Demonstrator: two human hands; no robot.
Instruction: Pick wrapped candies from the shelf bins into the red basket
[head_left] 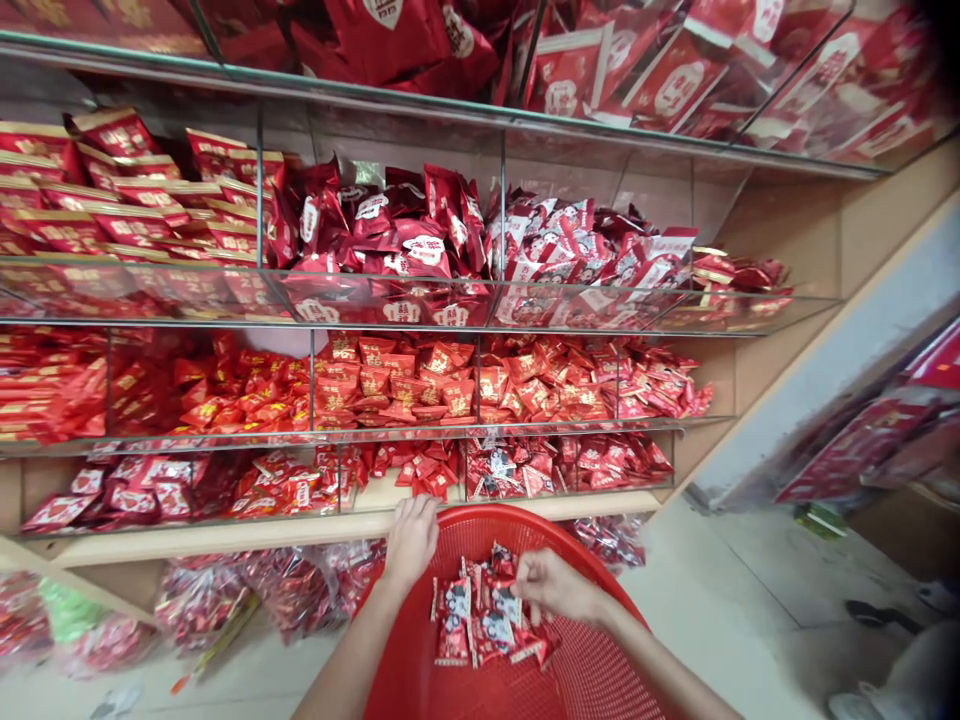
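Observation:
A red plastic basket [592, 650] with perforated walls stands below the shelf front. Several small red-and-white candy packets [495, 625] with cartoon figures lie in it. At the basket's far left rim, next to the wooden shelf edge, my left hand [411, 545] is closed over the rim. My right hand [553, 588] is inside the basket, just above the right side of the packets. Its fingers are curled together, and whatever may be between them is hidden.
Glass-divided shelves [405, 325] hold red wrapped sweets in rows. Similar red-and-white packets [517, 468] fill a bottom compartment behind the basket. Clear bags of sweets [292, 590] lie under the shelf. At lower right, part of a person's shoe [862, 700] shows on the tiled floor [739, 590].

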